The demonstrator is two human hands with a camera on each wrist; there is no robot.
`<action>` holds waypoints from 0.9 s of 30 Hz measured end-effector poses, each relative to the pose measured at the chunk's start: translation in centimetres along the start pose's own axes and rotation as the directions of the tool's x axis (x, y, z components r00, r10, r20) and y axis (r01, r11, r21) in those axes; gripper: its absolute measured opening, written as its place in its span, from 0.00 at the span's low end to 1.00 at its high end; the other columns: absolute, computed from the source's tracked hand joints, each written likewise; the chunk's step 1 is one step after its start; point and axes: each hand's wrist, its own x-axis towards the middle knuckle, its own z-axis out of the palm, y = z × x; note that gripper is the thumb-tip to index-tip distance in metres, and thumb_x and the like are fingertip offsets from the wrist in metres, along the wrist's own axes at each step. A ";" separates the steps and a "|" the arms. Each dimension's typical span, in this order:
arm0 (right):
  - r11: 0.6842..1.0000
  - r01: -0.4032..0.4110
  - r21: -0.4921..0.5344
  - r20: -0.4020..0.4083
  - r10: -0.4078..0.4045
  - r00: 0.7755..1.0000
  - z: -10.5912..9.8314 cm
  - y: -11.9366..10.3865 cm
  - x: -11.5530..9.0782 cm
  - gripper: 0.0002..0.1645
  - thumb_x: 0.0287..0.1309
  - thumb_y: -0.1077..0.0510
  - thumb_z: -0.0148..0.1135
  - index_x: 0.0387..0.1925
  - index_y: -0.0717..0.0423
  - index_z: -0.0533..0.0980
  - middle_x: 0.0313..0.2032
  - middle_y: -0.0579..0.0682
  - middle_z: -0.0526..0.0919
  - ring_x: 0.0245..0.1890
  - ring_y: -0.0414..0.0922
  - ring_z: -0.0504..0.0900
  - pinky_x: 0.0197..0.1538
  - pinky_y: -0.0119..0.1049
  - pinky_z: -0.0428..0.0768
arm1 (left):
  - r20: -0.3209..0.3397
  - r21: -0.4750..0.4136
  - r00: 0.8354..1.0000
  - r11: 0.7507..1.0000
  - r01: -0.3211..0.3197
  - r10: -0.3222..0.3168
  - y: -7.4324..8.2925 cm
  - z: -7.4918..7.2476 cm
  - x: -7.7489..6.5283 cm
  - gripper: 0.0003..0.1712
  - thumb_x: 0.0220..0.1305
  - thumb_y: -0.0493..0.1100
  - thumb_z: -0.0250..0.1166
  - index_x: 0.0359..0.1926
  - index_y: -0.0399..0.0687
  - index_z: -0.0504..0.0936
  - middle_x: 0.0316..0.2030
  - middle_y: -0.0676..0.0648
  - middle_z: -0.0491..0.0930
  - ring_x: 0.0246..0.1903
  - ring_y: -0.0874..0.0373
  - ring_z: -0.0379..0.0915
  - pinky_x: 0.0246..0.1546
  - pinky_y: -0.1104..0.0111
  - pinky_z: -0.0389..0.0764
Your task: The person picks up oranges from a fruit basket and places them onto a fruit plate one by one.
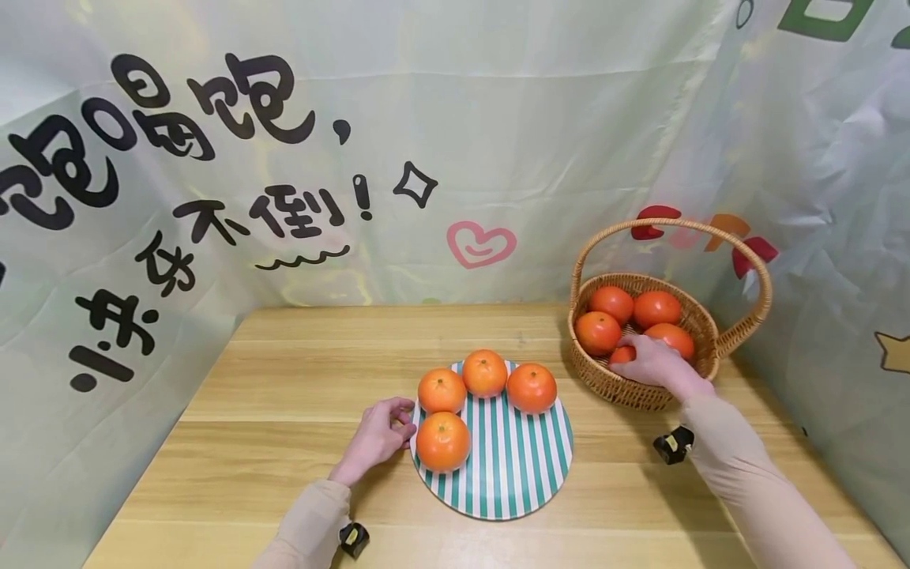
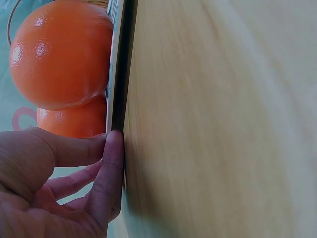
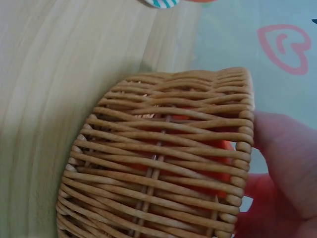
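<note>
A round plate (image 1: 501,482) with green and white stripes lies on the table, with several oranges (image 1: 443,441) along its left and far rim. My left hand (image 1: 378,433) pinches the plate's left edge; in the left wrist view the thumb and index finger (image 2: 110,173) meet at the rim, beside an orange (image 2: 62,54). My right hand (image 1: 657,362) reaches over the near rim of a wicker basket (image 1: 618,389). Its thumb and fingers are around an orange (image 1: 622,356) inside. The basket wall (image 3: 163,158) hides most of that grip in the right wrist view.
Several more oranges (image 1: 598,332) lie in the basket around my right hand. The basket's tall handle (image 1: 668,222) arches over them. A printed cloth (image 1: 455,158) hangs behind the wooden table (image 1: 284,379) and at both sides.
</note>
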 end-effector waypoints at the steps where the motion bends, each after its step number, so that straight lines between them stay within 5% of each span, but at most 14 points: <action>1: 1.000 -0.002 0.009 -0.015 0.002 1.000 0.0 0.0 -0.1 0.32 0.54 0.47 0.65 0.52 0.67 0.75 0.49 0.72 0.80 0.49 0.72 0.77 0.46 0.67 0.74 | 0.001 0.000 1.000 1.000 -0.002 0.002 0.0 0.0 0.0 0.23 0.59 0.26 0.65 0.57 0.30 0.77 0.36 0.41 0.79 0.23 0.60 0.76 0.25 0.71 0.85; 12: 0.986 -0.001 0.165 -0.184 0.032 0.982 -0.8 -0.9 -1.8 0.38 0.58 0.42 0.65 0.61 0.64 0.69 0.58 0.71 0.75 0.56 0.70 0.74 0.53 0.67 0.74 | -0.006 -0.006 1.000 1.000 0.005 -0.005 0.0 0.1 0.1 0.22 0.60 0.26 0.65 0.57 0.30 0.78 0.36 0.41 0.79 0.22 0.60 0.76 0.25 0.71 0.85; 20: 0.922 0.097 0.376 -0.313 0.028 0.949 -0.6 -2.1 -3.6 0.37 0.59 0.48 0.68 0.63 0.60 0.66 0.58 0.68 0.71 0.54 0.64 0.74 0.51 0.58 0.76 | -0.002 0.001 1.000 1.000 0.008 -0.008 -0.1 0.2 0.0 0.23 0.60 0.26 0.65 0.57 0.30 0.78 0.36 0.41 0.79 0.23 0.60 0.76 0.26 0.71 0.86; 23: 0.900 0.121 0.419 -0.319 0.021 0.948 -0.7 -2.7 -4.2 0.38 0.60 0.48 0.68 0.65 0.57 0.64 0.59 0.66 0.71 0.53 0.60 0.75 0.48 0.51 0.78 | -0.005 -0.001 1.000 1.000 0.015 -0.015 -0.1 0.2 0.1 0.22 0.60 0.26 0.65 0.57 0.31 0.78 0.36 0.41 0.79 0.23 0.60 0.76 0.26 0.71 0.85; 27: 0.871 0.137 0.471 -0.302 0.014 0.953 -0.9 -3.6 -4.9 0.38 0.61 0.48 0.68 0.67 0.52 0.63 0.59 0.61 0.72 0.49 0.43 0.76 0.46 0.33 0.77 | -0.008 0.005 1.000 1.000 0.006 -0.006 -0.1 0.2 0.2 0.22 0.60 0.27 0.65 0.57 0.30 0.78 0.36 0.41 0.78 0.23 0.60 0.76 0.25 0.72 0.85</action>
